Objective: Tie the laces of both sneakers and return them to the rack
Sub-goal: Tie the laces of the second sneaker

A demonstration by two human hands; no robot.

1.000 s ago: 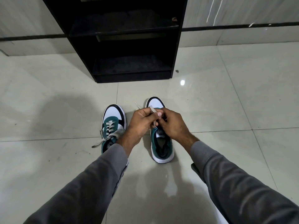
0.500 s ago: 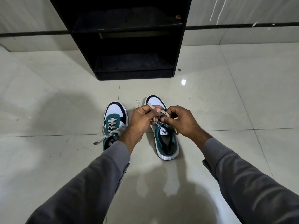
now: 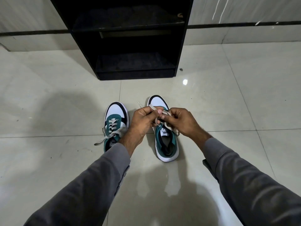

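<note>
Two white, teal and black sneakers stand side by side on the tiled floor, toes pointing at the rack. The right sneaker (image 3: 166, 144) lies under both hands. My left hand (image 3: 143, 121) pinches a loop of its beige lace (image 3: 169, 126) above the tongue. My right hand (image 3: 182, 121) pinches the other strand of that lace, fingertips touching the left hand's. The left sneaker (image 3: 115, 118) sits partly behind my left wrist, its laces loose and trailing to the left on the floor. The black shoe rack (image 3: 136, 74) stands just beyond the sneakers, its lower shelf bare.
Glossy pale floor tiles surround the shoes. A tiled wall with a dark band (image 3: 244, 26) runs behind the rack. My grey sleeves fill the lower part of the view. A small dark speck (image 3: 180, 69) lies on the floor by the rack's right foot.
My hands have drawn slightly apart over the right sneaker, pulling the lace strands out from the knot area. The left sneaker has not moved.
</note>
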